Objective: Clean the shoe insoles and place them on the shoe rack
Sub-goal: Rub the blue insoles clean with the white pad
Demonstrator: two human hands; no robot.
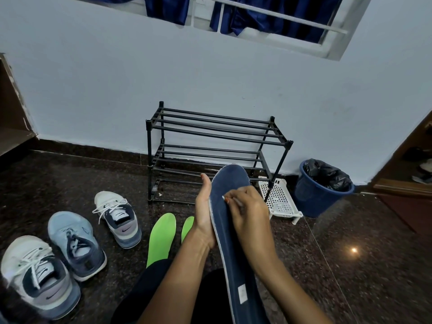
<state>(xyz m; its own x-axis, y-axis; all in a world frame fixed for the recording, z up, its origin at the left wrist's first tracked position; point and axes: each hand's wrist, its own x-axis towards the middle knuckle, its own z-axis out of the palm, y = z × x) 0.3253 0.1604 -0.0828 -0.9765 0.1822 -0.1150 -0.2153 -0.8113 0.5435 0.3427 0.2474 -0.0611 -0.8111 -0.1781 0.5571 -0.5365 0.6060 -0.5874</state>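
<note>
My left hand (204, 213) holds a long dark blue insole (231, 183) from behind, thumb up along its left edge. My right hand (247, 209) is curled on the insole's face and pinches a small white thing, too hidden to name, against it. The insole stands tilted in front of the black shoe rack (217, 129), whose bars are bare. Two bright green insoles (162, 237) lie on the floor to the left of my left wrist, the right one (187, 226) partly hidden by my arm.
Three sneakers stand on the dark granite floor at left: a white one (119, 218), a light blue one (74, 244) and another white one (39, 277). A white perforated basket (280, 199) and a blue bin (322, 190) with a black liner sit right of the rack.
</note>
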